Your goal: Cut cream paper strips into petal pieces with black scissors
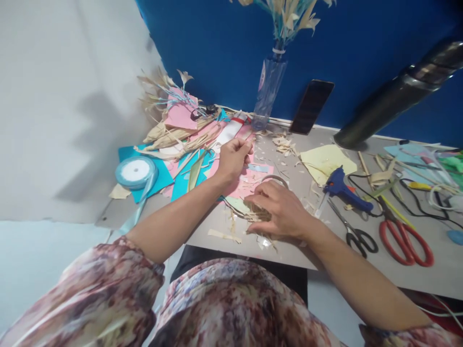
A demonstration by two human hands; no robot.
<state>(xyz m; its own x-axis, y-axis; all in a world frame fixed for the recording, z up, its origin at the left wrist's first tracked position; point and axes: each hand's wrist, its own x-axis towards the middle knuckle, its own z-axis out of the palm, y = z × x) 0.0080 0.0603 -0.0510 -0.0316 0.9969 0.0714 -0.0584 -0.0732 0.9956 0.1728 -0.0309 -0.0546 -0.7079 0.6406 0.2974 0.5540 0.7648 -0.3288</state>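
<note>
My left hand (234,158) is raised over the pink paper (240,185), thumb and fingertips pressed together in a pinch. Whatever it pinches is too small or hidden to name. Low over the front of the table, my right hand (280,209) curves its thumb and fingers around something brownish, mostly covered by the hand. A thin curved rim (275,178) shows just behind its knuckles. Dry straw-like scraps (231,235) lie about its fingertips. A small pale blue strip (258,168) rests on the pink paper between the hands.
At left sit a light blue ribbon roll (136,172) and dried husks (173,137). A clear bottle (269,91) holding husk flowers, a phone (311,107) and a dark flask (390,103) stand behind. Rightward lie a blue glue gun (343,190), black-handled scissors (356,236) and red-handled scissors (405,238).
</note>
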